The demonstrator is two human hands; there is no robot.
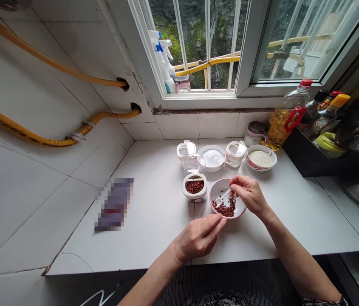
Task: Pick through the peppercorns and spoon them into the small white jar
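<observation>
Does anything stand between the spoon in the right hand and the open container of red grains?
Yes, the left rim of the bowl. The lid of the container is raised on its far side.

Place: a kitchen, seemingly a household one.
Worktop: a white-tiled counter (154,238) is set below a window (204,103) fitted with white bars (208,42).
Wall: white tiles are laid, and yellow pipes (40,139) are led into holes.
Sill: spray bottles (165,66) are kept there.
Corner: a bottle of golden oil (276,127) is placed beside a black box (297,159) in which dark bottles (321,121) are stored.
Foodstuffs: reddish-brown grains are held in a pink-rimmed bowl (240,208) and a flip-lid container (195,196).
</observation>
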